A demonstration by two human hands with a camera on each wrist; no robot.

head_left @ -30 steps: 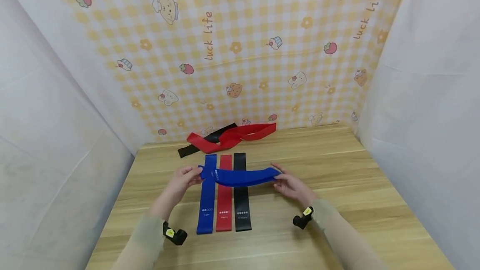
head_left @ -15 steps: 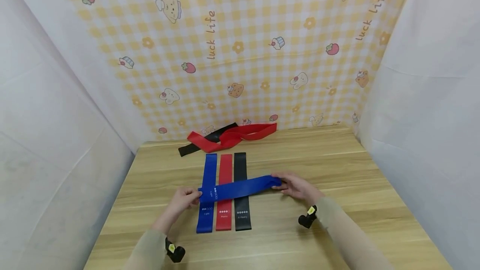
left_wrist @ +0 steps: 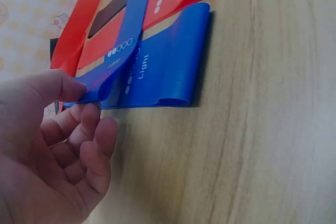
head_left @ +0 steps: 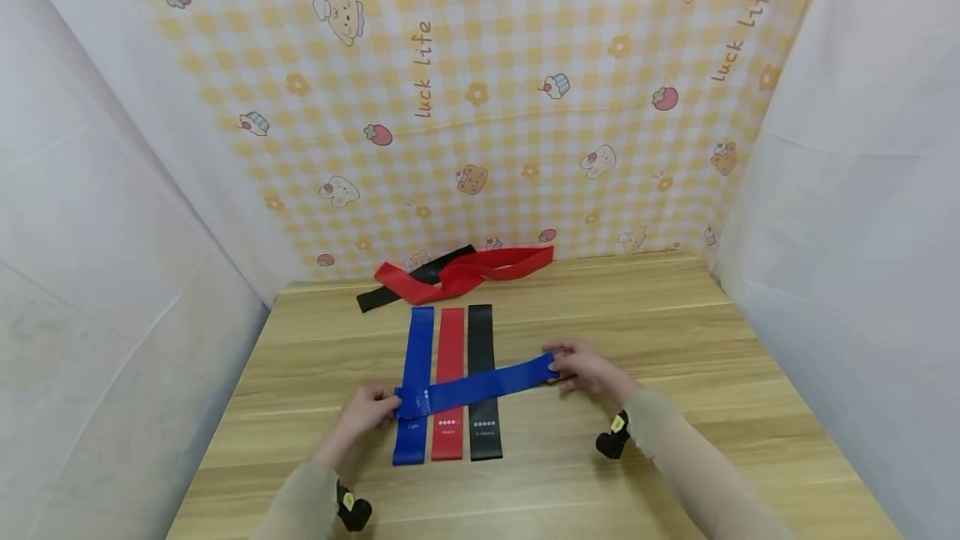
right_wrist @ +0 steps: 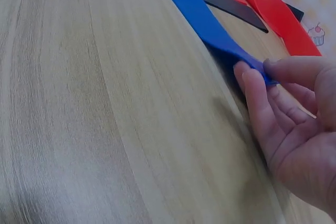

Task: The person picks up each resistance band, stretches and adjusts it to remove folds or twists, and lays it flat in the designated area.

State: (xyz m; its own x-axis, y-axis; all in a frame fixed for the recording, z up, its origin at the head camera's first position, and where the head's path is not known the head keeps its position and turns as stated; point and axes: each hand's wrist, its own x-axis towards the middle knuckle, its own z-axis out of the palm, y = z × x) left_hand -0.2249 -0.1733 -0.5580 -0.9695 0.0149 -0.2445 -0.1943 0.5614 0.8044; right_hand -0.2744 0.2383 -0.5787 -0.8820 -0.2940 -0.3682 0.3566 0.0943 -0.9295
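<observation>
A blue resistance band point(head_left: 491, 385), marked Light, stretches crosswise between both hands. My left hand point(head_left: 363, 409) pinches its left end between thumb and fingers, as the left wrist view shows up close. At the other end, my right hand point(head_left: 588, 367) pinches the band with thumb and fingertips. Beneath it lie three flat bands side by side: a blue band point(head_left: 418, 348) on the left, a red band point(head_left: 449, 437) marked Heavy in the middle, and a black band point(head_left: 483, 340) on the right. The held band crosses over all three and hides part of each.
Behind the row, a twisted red band point(head_left: 461, 277) lies partly over another black band point(head_left: 378, 299) near the back edge of the wooden table point(head_left: 637, 298). A patterned yellow checked cloth point(head_left: 517, 132) hangs behind, and white cloth walls point(head_left: 847, 190) stand at both sides.
Both hands have brought the held blue band nearer the front of the table, its left end lowest. The band now looks flatter and straighter between them. The other bands stay put.
</observation>
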